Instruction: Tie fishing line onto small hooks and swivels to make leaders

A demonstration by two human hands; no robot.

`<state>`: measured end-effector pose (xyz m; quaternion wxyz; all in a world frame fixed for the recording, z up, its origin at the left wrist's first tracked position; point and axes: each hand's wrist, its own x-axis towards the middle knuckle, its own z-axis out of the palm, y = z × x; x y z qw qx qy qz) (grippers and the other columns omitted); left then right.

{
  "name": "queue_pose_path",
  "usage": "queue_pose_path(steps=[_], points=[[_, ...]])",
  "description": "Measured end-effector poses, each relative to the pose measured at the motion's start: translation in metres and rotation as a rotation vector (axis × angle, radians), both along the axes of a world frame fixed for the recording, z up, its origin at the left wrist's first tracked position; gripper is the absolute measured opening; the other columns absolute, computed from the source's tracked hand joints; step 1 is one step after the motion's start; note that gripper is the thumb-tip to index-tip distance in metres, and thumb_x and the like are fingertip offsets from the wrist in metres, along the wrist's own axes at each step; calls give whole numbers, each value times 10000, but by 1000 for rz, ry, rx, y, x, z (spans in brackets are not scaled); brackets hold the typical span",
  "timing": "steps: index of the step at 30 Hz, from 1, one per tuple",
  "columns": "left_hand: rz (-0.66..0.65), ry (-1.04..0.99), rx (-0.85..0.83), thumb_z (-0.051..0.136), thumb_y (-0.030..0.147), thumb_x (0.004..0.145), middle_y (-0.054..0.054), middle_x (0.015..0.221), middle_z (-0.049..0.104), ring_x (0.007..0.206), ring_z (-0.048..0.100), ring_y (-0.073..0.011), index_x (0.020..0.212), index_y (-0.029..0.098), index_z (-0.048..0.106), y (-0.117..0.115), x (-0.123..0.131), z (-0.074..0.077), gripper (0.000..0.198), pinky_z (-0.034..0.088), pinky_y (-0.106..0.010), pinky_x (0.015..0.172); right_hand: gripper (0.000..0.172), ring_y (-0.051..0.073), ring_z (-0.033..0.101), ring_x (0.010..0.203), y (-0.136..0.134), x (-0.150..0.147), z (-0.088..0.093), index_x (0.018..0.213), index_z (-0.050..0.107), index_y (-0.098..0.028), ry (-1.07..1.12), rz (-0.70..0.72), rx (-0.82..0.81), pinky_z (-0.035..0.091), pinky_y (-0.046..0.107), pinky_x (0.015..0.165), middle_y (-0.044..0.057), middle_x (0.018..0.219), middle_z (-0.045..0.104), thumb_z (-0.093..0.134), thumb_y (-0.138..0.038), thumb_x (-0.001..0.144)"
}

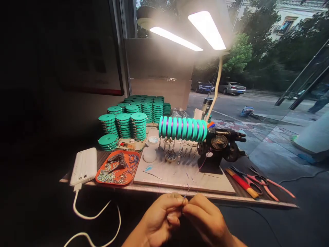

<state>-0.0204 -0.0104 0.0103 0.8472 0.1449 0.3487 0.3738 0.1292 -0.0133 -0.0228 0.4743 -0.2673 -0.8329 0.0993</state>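
Observation:
My left hand [162,210] and my right hand [207,213] meet in front of the table's near edge. Thumb and fingers of both are pinched together. Between their fingertips shows a small, thin blue piece [184,198], too small to name surely. Just beyond, fine purple-tipped bits [188,175] lie on the pale board [164,180]. Over the board, a black winding machine [219,140] carries a row of green foam spools [182,128] separated by purple bands. Several small metal swivels [185,151] hang below the row. A purple thread [204,161] runs down from the machine.
On the left are an orange tray [136,168] of small parts, a white power bank [83,166] with cable, and stacked green spools [138,127]. Scissors [253,183], pliers [272,185] and a red-yellow tool [243,183] lie right. A lamp [217,85] stands behind.

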Motion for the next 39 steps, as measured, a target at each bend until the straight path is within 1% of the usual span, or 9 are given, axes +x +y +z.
queue_pose_path(steps=[6, 13, 18, 21, 23, 26, 29, 34, 39], points=[[60, 462, 539, 622, 99, 634, 9, 617, 475, 523, 434, -71, 597, 125, 573, -3, 3, -4, 67, 318, -128, 401, 350, 110, 440, 553, -19, 0, -9, 591, 540, -169, 312, 94, -1153, 363, 229, 570, -39, 550, 451, 618, -491, 702], [372, 1304, 1642, 415, 6, 767, -93, 830, 504, 690, 559, -162, 776, 133, 563, -10, -1, -27, 195, 477, -244, 593, 210, 153, 507, 634, -7, -5, 63, 664, 596, -161, -58, 4, -785, 370, 257, 608, 30, 660, 586, 493, -310, 768], [674, 1538, 1788, 479, -31, 746, -162, 953, 565, 830, 596, -211, 920, 115, 576, -7, -5, -37, 246, 493, -267, 694, 115, 101, 437, 495, 57, -35, 96, 550, 543, -149, -204, 77, -948, 344, 211, 483, -26, 515, 502, 537, -164, 664], [557, 1480, 1843, 472, -25, 745, -163, 844, 634, 792, 612, -234, 878, 100, 608, -7, -8, -29, 228, 490, -290, 672, 110, 80, 406, 407, 77, -51, 101, 510, 555, -136, -302, 167, -1008, 343, 194, 419, -50, 438, 469, 586, -103, 610], [419, 1311, 1671, 482, -7, 742, -105, 697, 627, 683, 596, -198, 754, 121, 627, -7, -8, -19, 193, 473, -272, 626, 101, 72, 400, 393, 74, -49, 102, 544, 574, -132, -315, 182, -981, 347, 190, 406, -47, 458, 491, 588, -108, 640], [248, 761, 850, 576, 58, 703, -18, 607, 553, 542, 496, -100, 627, 136, 609, -5, -7, -7, 114, 397, -170, 471, 105, 82, 439, 478, 50, -25, 92, 759, 600, -146, -227, 95, -774, 378, 206, 482, -10, 630, 567, 505, -179, 789], [106, 206, 143, 634, 49, 626, 17, 581, 508, 423, 349, -14, 608, 100, 602, 0, -5, -3, 63, 223, -83, 332, 170, 123, 480, 556, 23, 3, 63, 799, 595, -152, -225, -9, -19, 369, 240, 514, 26, 630, 574, 436, -157, 857], [41, 20, -39, 647, 50, 605, 18, 557, 487, 384, 319, 20, 553, 88, 554, 2, 1, -7, 113, 219, -50, 319, 181, 130, 419, 476, 5, 10, 14, 785, 619, -110, -311, -57, 537, 291, 266, 442, 38, 536, 557, 448, -75, 830], [26, -14, -44, 696, 80, 587, -2, 619, 519, 402, 302, 23, 606, 72, 589, -5, 8, -11, 110, 200, -52, 318, 126, 132, 441, 550, -1, 3, -12, 786, 627, -171, 57, -78, 42, 343, 249, 497, 19, 594, 523, 511, -181, 833]])
